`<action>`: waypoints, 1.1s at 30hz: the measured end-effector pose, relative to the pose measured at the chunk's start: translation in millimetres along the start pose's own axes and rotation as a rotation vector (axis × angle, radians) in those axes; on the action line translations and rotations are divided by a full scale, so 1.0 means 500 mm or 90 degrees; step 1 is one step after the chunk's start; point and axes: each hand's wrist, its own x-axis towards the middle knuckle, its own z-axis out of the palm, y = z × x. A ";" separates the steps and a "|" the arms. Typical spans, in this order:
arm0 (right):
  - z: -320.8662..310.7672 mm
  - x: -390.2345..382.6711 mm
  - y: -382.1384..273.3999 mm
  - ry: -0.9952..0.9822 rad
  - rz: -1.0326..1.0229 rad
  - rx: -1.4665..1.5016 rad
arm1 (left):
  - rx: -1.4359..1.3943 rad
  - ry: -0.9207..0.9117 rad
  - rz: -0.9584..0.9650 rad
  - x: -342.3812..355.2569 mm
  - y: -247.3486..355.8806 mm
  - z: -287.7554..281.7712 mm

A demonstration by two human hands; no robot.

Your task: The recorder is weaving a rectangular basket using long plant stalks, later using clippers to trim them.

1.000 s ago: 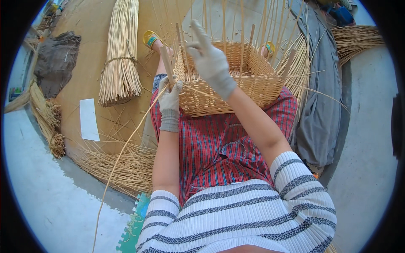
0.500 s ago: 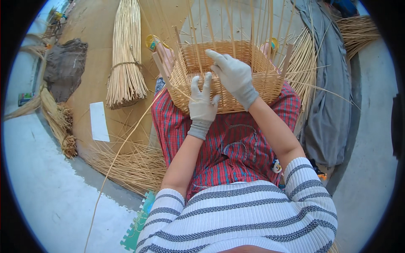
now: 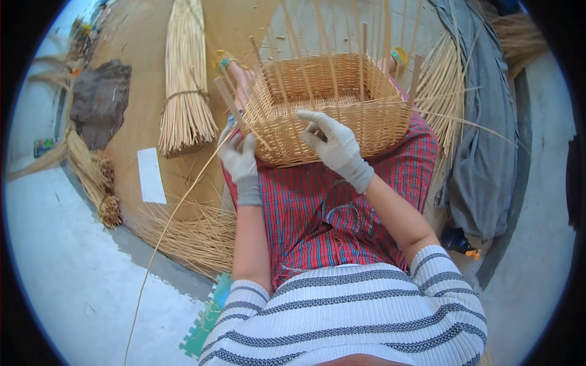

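A light-brown rectangular wicker basket [image 3: 360, 131] rests across my lap, with thin upright canes rising from its walls and thicker wooden stakes at its corners. My left hand [image 3: 240, 161], in a pale glove with a grey cuff, is at the basket's near left corner. Its thumb and fingers are apart, and a long weaving cane [image 3: 177, 210] runs past its fingertips. My right hand [image 3: 336, 143], gloved alike, is before the near wall, index finger stretched leftward and thumb apart below it. No cane shows in its fingers.
A tied bundle of canes [image 3: 186, 97] lies at the far left, near a white strip [image 3: 151, 175]. Loose canes [image 3: 189, 238] spread on the floor left of my lap. More canes [image 3: 442, 91] and a grey cloth [image 3: 485, 165] lie to the right.
My left hand has moved left from the middle of the near wall to the corner and the long cane. The right hand has lowered slightly, off the basket's rim.
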 end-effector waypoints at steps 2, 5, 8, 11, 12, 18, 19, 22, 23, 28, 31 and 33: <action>0.051 0.003 -0.038 -0.045 -0.006 0.043 | 0.173 -0.223 0.099 0.058 -0.001 -0.006; 0.122 0.016 -0.079 -0.146 -0.066 0.112 | 0.071 -0.431 -0.043 0.116 0.002 -0.016; 0.135 0.042 -0.061 -0.015 -0.077 0.054 | -0.030 -0.488 -0.111 0.123 0.000 -0.014; 0.094 0.069 -0.013 0.075 0.165 0.283 | -0.011 -0.411 -0.015 0.106 -0.009 0.000; 0.083 0.080 -0.004 0.100 0.179 0.240 | -0.015 -0.381 -0.041 0.101 -0.016 0.007; 0.114 0.181 -0.078 0.183 -0.144 -0.257 | -0.045 -0.246 0.043 0.090 -0.061 0.044; 0.121 0.183 -0.090 0.204 -0.274 -0.471 | -0.030 -0.258 0.039 0.092 -0.063 0.043; 0.124 0.150 -0.093 0.195 -0.282 -0.446 | 0.114 -0.271 0.116 0.098 -0.055 0.035; 0.122 0.123 -0.083 0.178 -0.281 -0.455 | 0.095 -0.241 0.159 0.096 -0.050 0.031; 0.122 0.031 -0.071 0.086 -0.252 -0.529 | -0.219 -0.233 0.027 0.052 -0.042 0.002; 0.179 0.041 -0.136 0.023 -0.290 -0.346 | -0.179 -0.225 -0.089 0.044 -0.064 -0.018; 0.231 0.047 -0.186 -0.127 -0.438 -0.294 | -0.180 -0.268 -0.102 0.060 -0.073 -0.029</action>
